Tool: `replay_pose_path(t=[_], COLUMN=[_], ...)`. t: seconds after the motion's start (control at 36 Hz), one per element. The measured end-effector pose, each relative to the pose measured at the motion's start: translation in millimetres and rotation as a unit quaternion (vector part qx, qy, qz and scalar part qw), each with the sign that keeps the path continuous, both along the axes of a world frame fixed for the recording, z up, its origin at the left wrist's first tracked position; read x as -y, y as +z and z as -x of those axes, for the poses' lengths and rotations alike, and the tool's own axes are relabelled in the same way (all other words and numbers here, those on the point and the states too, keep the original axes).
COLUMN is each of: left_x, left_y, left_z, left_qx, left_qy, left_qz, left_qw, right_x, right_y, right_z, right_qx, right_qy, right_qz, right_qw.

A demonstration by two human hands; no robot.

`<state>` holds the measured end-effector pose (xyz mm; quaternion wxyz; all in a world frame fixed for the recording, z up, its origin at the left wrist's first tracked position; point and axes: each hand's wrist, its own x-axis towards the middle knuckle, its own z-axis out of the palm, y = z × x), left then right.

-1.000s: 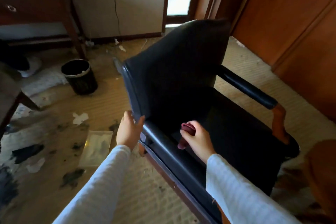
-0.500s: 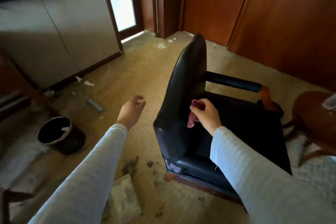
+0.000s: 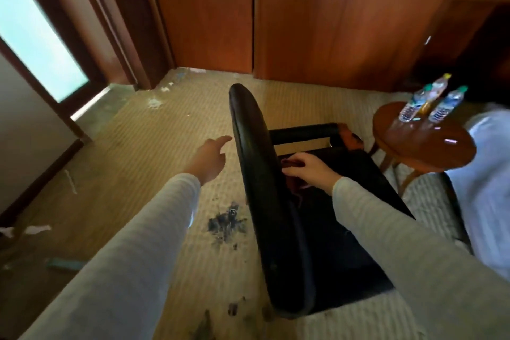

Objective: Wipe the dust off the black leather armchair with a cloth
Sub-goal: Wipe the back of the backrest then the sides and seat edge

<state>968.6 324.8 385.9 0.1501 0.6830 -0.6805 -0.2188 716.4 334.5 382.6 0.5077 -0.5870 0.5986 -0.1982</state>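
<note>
The black leather armchair (image 3: 278,257) is seen from above, its tall backrest between the two hands. The right hand (image 3: 310,171) curls its fingers around a dark red cloth (image 3: 290,165) and holds it at the inner side of the backrest, over the seat. The left hand (image 3: 211,159) is spread and holds nothing, in the air just beside the outer side of the backrest.

The tan woven carpet (image 3: 154,152) carries the black leather armchair (image 3: 262,201), its backrest rising between my left hand (image 3: 211,159) and my right hand (image 3: 309,168). A dark stain (image 3: 226,225) marks the carpet just nearer me than my left hand, and white paper scraps (image 3: 37,229) lie well to that hand's left. Beyond my right hand stands a round wooden surface (image 3: 441,152) bearing three plastic bottles (image 3: 444,105).
</note>
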Motion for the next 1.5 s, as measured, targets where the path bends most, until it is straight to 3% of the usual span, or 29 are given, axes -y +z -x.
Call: replay_pose_path(t=[0.22,0.33,0.5,0.67,0.75,0.86,1.11,1.25,1.31,1.42,1.5], left_x=[119.4,185.8,218.5,232.4,238.3,253.4,289.9,311.3,319.3,336.7,356.1], left_y=[14.9,19.8,18.3,15.3,17.6,20.8,14.9,3.9,-2.7,-11.0,-17.1], left_z=[-19.3,-10.0,-7.0,-3.3,0.8,3.0,7.8,9.2,7.5,-10.1,-29.2], left_qx=[0.115,0.205,0.201,0.178,0.181,0.201,0.167,0.139,0.135,0.118,0.071], left_qy=[-0.16,-0.312,-0.478,-0.522,-0.545,-0.581,-0.665,-0.714,-0.735,-0.73,-0.723], left_qz=[0.024,0.038,-0.022,-0.021,-0.031,-0.06,-0.078,-0.05,-0.02,0.137,0.191], left_qw=[0.98,0.927,0.855,0.834,0.818,0.786,0.724,0.684,0.664,0.659,0.66], right_x=[57.6,81.2,75.5,66.3,70.1,90.1,124.3,129.6,129.6,132.6,142.7], right_y=[13.9,17.6,13.9,2.1,6.0,20.6,29.1,29.8,29.2,19.8,6.8], right_z=[-28.3,-39.6,-71.7,-83.1,-84.9,-89.6,-119.4,-146.9,-166.1,-211.3,-244.4], right_qx=[-0.017,-0.035,-0.046,-0.093,-0.064,-0.06,-0.161,-0.191,-0.207,-0.24,-0.282], right_qy=[-0.056,-0.127,-0.278,-0.387,-0.417,-0.411,-0.406,-0.509,-0.576,-0.686,-0.704], right_qz=[-0.005,0.029,0.046,0.019,0.002,-0.011,0.015,0.059,0.097,0.182,0.199], right_qw=[0.998,0.991,0.958,0.917,0.907,0.909,0.899,0.837,0.785,0.662,0.621])
